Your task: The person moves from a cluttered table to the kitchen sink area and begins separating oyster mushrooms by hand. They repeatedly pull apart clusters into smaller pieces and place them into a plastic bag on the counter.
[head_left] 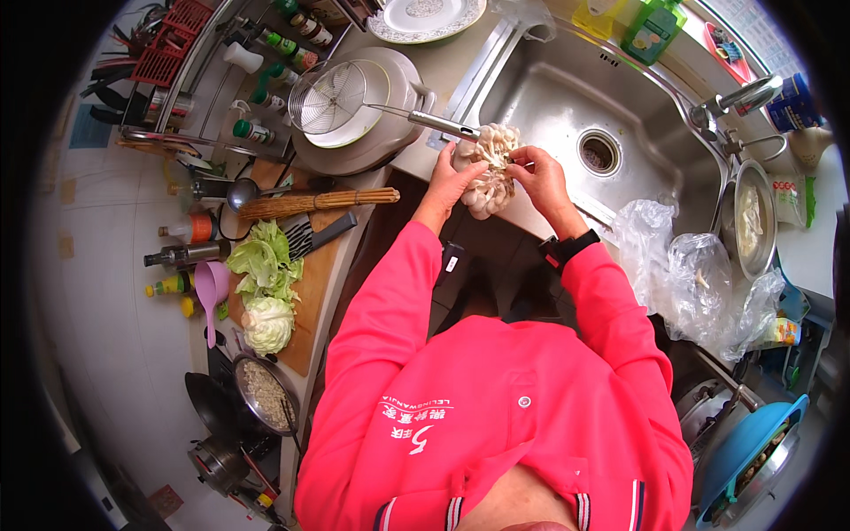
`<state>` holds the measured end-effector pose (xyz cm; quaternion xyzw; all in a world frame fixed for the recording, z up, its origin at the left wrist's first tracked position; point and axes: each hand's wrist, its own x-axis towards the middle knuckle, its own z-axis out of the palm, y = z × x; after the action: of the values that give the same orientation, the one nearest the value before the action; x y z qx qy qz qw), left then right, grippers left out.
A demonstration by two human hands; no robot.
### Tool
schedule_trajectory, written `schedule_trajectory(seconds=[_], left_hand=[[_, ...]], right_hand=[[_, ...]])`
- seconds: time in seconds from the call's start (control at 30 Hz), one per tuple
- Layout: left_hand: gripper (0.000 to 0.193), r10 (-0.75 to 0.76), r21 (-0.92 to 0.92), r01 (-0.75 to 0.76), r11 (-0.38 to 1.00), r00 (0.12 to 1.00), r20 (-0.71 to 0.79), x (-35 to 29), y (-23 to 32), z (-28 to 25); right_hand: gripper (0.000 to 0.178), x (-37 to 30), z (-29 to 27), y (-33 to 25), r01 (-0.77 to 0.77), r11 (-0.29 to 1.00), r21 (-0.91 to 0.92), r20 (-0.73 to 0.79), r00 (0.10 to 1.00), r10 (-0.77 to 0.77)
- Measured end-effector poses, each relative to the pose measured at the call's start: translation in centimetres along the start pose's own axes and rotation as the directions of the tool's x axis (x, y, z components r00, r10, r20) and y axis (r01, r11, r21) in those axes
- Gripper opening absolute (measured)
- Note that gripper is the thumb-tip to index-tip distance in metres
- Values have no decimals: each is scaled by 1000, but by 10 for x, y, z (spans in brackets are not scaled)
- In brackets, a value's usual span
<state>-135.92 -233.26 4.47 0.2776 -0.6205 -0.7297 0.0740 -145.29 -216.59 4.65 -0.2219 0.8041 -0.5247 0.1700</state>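
Note:
A cluster of pale oyster mushrooms [488,188] is held in front of me, over the front edge of the steel sink [553,88]. My left hand [449,183] wraps round its left side, fingers partly hidden behind it. On the other side, my right hand [540,180] pinches at the stems with thumb and fingertips; whether a piece is loose there I cannot make out. Just beyond the cluster lies the handle of a wire skimmer [329,96], whose mesh rests over stacked plates and a lidded pot.
Left, a cutting board [320,296] bears lettuce [266,257] and a bamboo brush [319,203]. A pan of chopped food [266,394] stands nearer. Clear plastic bags [682,265] and a metal bowl [753,217] lie right of the sink. A blue basin [761,434] is at lower right.

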Motion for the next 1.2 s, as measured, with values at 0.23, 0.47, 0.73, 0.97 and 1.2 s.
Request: schedule_trajectory(seconds=[0.23,0.47,0.73,0.97,1.2], left_hand=[[59,-119,-85,119,989,993,4,0,11,11],[56,-88,-100,86,991,996,-17,-5,11,21],[59,-56,-48,55,997,998,-15,-8,9,23],[63,112,240,-87,967,989,-94,-21,14,44],[68,328,635,-164,755,933,-149,-31,22,65]], right_hand=[[23,3,-2,11,-172,894,413,91,985,147],[24,2,-18,7,-219,892,396,141,974,176],[33,-6,-31,-30,-45,995,-92,-18,999,43],[71,-6,-21,-58,-33,972,-232,-81,997,14],[57,-9,-22,-64,-47,954,-296,-169,986,-4]])
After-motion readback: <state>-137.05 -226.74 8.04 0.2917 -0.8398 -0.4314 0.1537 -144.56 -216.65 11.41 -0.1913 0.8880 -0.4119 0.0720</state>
